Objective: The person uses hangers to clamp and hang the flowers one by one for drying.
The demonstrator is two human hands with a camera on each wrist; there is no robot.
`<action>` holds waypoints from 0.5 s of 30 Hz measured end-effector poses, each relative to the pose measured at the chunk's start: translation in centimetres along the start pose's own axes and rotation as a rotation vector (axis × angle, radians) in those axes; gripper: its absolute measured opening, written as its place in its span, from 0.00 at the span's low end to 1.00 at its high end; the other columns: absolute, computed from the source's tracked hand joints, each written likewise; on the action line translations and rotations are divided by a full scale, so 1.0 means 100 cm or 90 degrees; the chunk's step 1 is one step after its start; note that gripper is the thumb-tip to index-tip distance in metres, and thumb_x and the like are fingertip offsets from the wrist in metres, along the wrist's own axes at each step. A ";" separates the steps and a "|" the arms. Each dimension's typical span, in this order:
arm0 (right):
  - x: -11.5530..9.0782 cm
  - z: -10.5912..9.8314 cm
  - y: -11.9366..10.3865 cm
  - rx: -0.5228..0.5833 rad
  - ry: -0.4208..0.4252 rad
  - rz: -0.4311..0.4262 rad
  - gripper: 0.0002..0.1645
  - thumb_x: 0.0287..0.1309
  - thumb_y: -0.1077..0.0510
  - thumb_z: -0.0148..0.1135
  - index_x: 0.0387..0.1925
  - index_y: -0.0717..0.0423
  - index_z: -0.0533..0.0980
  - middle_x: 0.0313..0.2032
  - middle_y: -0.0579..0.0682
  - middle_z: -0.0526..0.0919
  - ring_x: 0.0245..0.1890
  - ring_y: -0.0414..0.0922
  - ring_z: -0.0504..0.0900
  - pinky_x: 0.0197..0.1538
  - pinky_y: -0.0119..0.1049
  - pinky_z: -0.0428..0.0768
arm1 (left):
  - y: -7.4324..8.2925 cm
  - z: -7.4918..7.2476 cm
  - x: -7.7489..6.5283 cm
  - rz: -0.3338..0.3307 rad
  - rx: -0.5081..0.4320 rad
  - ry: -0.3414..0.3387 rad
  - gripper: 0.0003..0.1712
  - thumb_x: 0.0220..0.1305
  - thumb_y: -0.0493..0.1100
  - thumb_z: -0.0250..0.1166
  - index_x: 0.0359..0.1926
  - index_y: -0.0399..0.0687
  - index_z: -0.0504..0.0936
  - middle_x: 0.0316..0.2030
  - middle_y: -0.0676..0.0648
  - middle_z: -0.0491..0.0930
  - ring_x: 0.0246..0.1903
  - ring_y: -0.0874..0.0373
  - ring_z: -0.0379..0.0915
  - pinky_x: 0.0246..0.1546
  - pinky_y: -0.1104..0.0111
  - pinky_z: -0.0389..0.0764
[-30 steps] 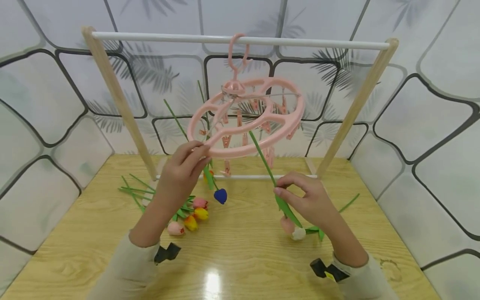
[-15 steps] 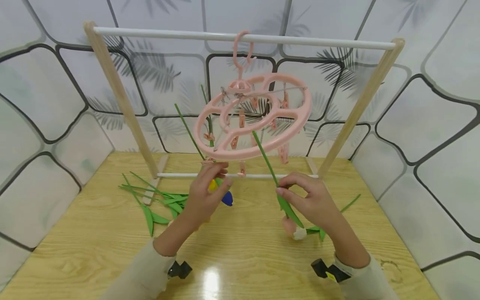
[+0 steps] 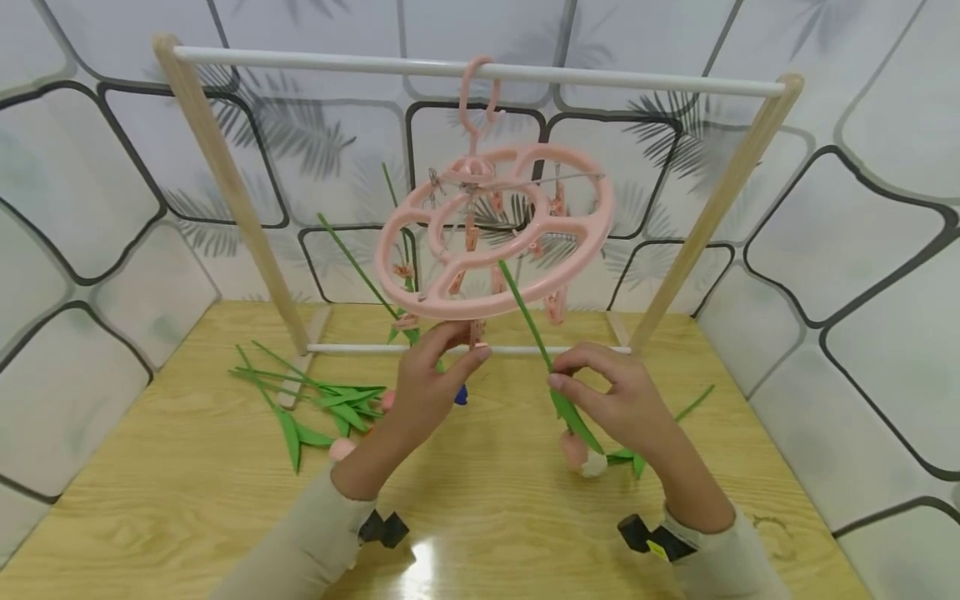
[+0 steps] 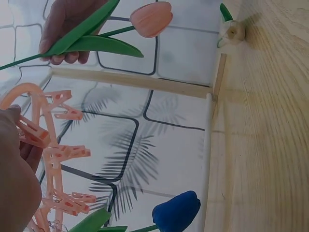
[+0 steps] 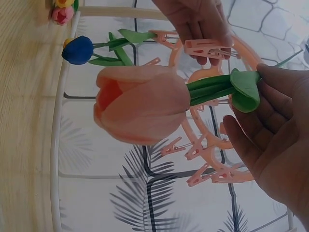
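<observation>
Tulip (image 5: 145,104), peach and green-stemmed, hangs bloom-down near the round pink plastic hanger (image 3: 450,309), pinched by the right hand (image 3: 611,396), I judge to leave its tip free; left hand (image 3: 429,377) pinches a pink clip (image 5: 205,48).

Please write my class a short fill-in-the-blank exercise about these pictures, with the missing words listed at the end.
1. The right grip holds a tulip with its flower end pointing ____.
2. The left grip pinches one of the hanger's hanging ____.
3. The bar that the hanger hooks over is coloured ____.
4. In the left wrist view, the bloom nearest the bottom edge is coloured ____.

Missing words: down; clips; white; blue.
</observation>
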State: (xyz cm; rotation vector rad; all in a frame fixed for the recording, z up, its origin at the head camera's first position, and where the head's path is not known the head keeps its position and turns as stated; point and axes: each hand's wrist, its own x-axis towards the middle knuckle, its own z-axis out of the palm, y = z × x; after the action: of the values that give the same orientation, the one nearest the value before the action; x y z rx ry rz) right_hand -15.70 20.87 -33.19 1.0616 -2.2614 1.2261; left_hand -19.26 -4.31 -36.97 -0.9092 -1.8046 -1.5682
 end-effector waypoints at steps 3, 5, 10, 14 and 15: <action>0.001 0.000 0.000 -0.010 -0.002 -0.001 0.15 0.56 0.73 0.69 0.40 0.53 0.83 0.36 0.43 0.86 0.37 0.36 0.82 0.44 0.26 0.80 | 0.001 0.000 0.000 0.039 0.005 0.038 0.22 0.57 0.25 0.71 0.54 0.32 0.81 0.45 0.38 0.85 0.48 0.46 0.83 0.54 0.63 0.83; 0.001 -0.001 -0.001 -0.012 -0.003 0.002 0.15 0.56 0.73 0.69 0.40 0.52 0.82 0.36 0.43 0.85 0.37 0.36 0.82 0.44 0.26 0.80 | 0.001 -0.001 0.000 0.061 0.004 0.051 0.23 0.57 0.25 0.71 0.54 0.30 0.81 0.45 0.37 0.85 0.47 0.45 0.83 0.54 0.63 0.83; 0.001 -0.001 -0.002 -0.011 -0.008 0.011 0.14 0.58 0.72 0.68 0.40 0.52 0.82 0.36 0.42 0.85 0.36 0.36 0.81 0.43 0.27 0.80 | 0.003 -0.003 0.001 0.102 0.007 0.055 0.21 0.62 0.32 0.71 0.56 0.31 0.80 0.46 0.37 0.83 0.48 0.49 0.83 0.53 0.64 0.84; 0.001 -0.002 -0.001 -0.013 -0.011 0.013 0.14 0.58 0.72 0.68 0.40 0.51 0.82 0.36 0.41 0.85 0.36 0.36 0.81 0.43 0.27 0.81 | 0.006 -0.004 0.003 0.135 0.018 0.059 0.20 0.67 0.38 0.68 0.55 0.31 0.80 0.45 0.37 0.82 0.48 0.51 0.81 0.52 0.65 0.84; 0.001 -0.002 -0.001 -0.013 -0.010 0.011 0.15 0.58 0.72 0.68 0.40 0.50 0.82 0.36 0.42 0.85 0.36 0.36 0.81 0.43 0.27 0.80 | 0.007 -0.005 0.004 0.139 0.024 0.059 0.20 0.67 0.39 0.68 0.55 0.31 0.81 0.45 0.37 0.82 0.49 0.51 0.81 0.53 0.65 0.84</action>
State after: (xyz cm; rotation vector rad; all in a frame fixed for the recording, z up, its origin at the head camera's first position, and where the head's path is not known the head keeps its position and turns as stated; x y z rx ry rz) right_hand -15.69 20.94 -32.93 1.0495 -2.2943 1.2035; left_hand -18.92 -4.70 -36.17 -0.9637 -1.6073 -1.4110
